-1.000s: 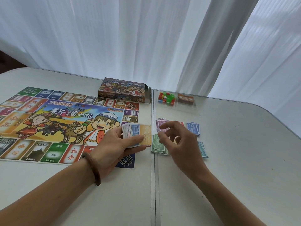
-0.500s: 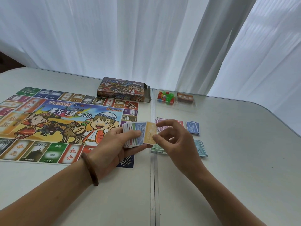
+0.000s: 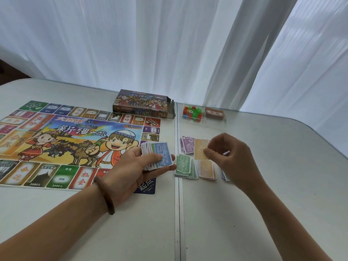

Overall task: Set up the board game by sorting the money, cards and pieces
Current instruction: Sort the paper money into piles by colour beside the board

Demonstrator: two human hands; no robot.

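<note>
White table (image 3: 263, 204) before sheer curtains (image 3: 150, 44), split front to back by a seam (image 3: 177, 213). Just right of the seam, right hand (image 3: 231, 161) raised over the money piles, thumb and forefinger pinched on one orange note (image 3: 199, 148), other fingers curled. Under that hand and nearer, the orange pile (image 3: 206, 169); between it and the seam, the green pile (image 3: 183, 164) marked 500; farther back, also right of the seam, the purple pile (image 3: 187, 145); a bluish pile (image 3: 225, 177) mostly hidden behind the wrist. Just left of the seam, left hand (image 3: 131, 166) palm up, clamped round the unsorted stack (image 3: 160, 154), thumb across a blue 2000 note on top, bracelet (image 3: 105, 196) at the wrist. Well left of the seam, the board (image 3: 56, 140) lying flat; by the seam's far end, box (image 3: 143, 105) to its left, pieces (image 3: 192, 112) and card deck (image 3: 214, 113) in a clear tray (image 3: 203, 120) to its right. Likely step: laying the orange note on its matching pile. To do it well: lower it flat, square its edges to the pile, release only once resting, avoid brushing the green pile alongside, and grip the stack firmly to prevent fanning or sliding.
</note>
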